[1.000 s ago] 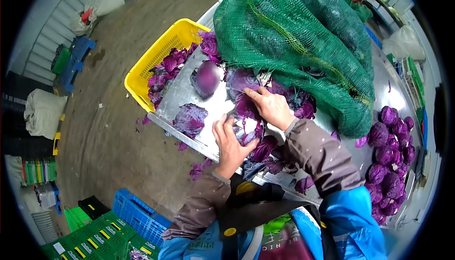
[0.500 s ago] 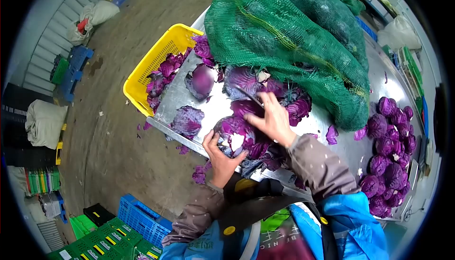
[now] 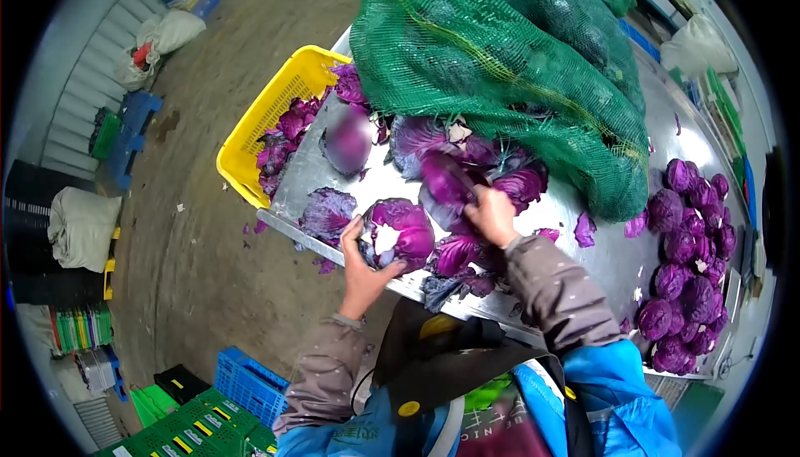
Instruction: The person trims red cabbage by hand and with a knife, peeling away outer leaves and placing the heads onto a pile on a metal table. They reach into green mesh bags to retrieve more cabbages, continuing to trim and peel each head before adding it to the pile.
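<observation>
My left hand [image 3: 364,267] grips a red cabbage [image 3: 410,234] from its left side, near the table's front edge; a pale cut patch faces up on it. To the right of it, my right hand [image 3: 493,214] is closed around a knife [image 3: 467,179], its dark blade pointing up and left and blurred by motion. A loose purple leaf [image 3: 442,184] lies right at the blade. More trimmed leaves [image 3: 458,253] are heaped beneath my right hand, and a veined outer leaf [image 3: 327,214] rests left of the cabbage.
A green mesh sack [image 3: 500,65] of cabbages covers the back of the metal table [image 3: 575,269]. On the right, trimmed red cabbages [image 3: 696,299] are piled. A yellow basket [image 3: 242,153] with purple leaves stands at the table's left end. Blue [image 3: 250,382] and green crates [image 3: 196,424] sit lower left.
My left hand and the cabbage have shifted slightly left, and the cabbage has turned. My right hand has moved down and right, away from the cabbage, with the knife. A leaf now shows by the blade.
</observation>
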